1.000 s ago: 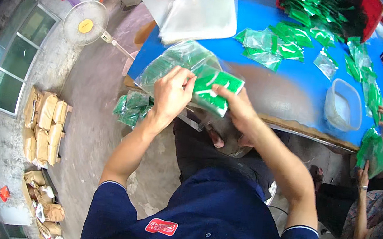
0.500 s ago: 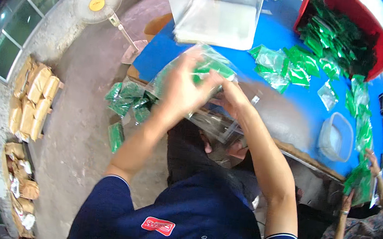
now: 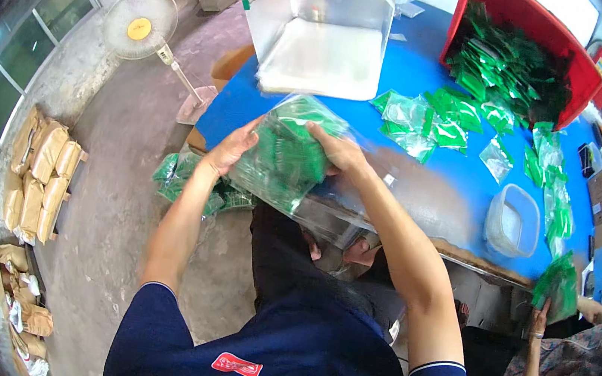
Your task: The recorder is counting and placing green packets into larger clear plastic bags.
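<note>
Between my two hands is a clear plastic bag (image 3: pixel 286 152) filled with green packets, held over the near left edge of the blue table. My left hand (image 3: pixel 232 146) grips the bag's left side, its fingers partly behind the plastic. On the other side my right hand (image 3: pixel 338 151) is closed on the bag, thumb on top and the other fingers mostly hidden underneath. Beyond the bag stands a clear bin (image 3: pixel 252 20) with a stack of flat clear bags (image 3: pixel 324 59) in it. Below my left forearm, more filled green bags (image 3: pixel 221 197) lie on the floor.
Small green packets (image 3: pixel 407 118) are spread over the blue table (image 3: pixel 438 175), near a tilted red crate (image 3: pixel 585 80) of packets. A translucent tub (image 3: pixel 511 221) stands at the edge. At right, a co-worker's hand (image 3: pixel 539 321) holds a green bag. A fan (image 3: pixel 140 25) stands left.
My left hand, blurred above the bag before, now grips its left side. The bag is turned more toward me. The co-worker's green bag is lifted off the row of packets.
</note>
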{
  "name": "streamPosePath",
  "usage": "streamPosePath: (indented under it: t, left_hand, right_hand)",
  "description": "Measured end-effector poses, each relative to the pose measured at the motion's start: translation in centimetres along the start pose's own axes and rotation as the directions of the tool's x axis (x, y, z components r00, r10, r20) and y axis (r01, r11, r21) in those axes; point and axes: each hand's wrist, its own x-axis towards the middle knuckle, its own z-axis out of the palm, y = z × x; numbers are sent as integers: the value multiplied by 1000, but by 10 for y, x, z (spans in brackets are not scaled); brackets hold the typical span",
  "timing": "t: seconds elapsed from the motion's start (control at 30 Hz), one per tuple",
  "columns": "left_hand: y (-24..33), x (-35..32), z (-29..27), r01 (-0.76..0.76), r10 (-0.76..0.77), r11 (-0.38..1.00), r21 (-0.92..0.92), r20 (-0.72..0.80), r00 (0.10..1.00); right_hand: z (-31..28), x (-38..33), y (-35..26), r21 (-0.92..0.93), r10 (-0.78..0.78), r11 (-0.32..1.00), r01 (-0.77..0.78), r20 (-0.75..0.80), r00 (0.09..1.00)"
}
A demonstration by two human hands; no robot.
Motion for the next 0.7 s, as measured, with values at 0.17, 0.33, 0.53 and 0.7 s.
streamPosePath:
  t: [0.17,0.33,0.53,0.7]
  left_hand:
    - [5,5,26,-88,87,996,-12,-38,995]
    - [-12,17,41,-85,84,996,-36,-27,996]
    - [-9,19,33,-33,32,997,-63,-13,999]
    - [23,20,57,101,-57,959,-265,172,984]
  right_hand:
    - [7,3,34,122,143,986,-110,-301,943]
    - [15,-1,53,25,-4,1000,13,-343,939]
    - [5,-64,41,197,-166,955,220,-257,952]
    - [3,-49,68,187,-118,969,164,-235,965]
